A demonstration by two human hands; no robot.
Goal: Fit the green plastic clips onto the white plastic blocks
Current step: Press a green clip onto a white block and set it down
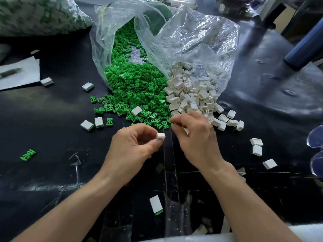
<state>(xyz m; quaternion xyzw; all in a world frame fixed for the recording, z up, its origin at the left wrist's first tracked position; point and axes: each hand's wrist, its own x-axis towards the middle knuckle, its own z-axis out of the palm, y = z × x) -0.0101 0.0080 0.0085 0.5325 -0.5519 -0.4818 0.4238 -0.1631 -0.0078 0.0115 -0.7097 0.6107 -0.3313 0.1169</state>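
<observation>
- Black counter, heaped with green clips and white blocks.
- Left hand pinches a white block; right hand, fingers curled, nips what looks like a green clip at the heap's edge.
- Next, likely: line the clip up with the block and press it home.

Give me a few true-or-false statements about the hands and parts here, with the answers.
1. The left hand holds a white block. True.
2. The right hand holds a pen. False: it pinches a green clip.
3. The green heap lies left of the white heap. True.
4. Both heaps sit in a cardboard box. False: they spill from a clear plastic bag.
</observation>
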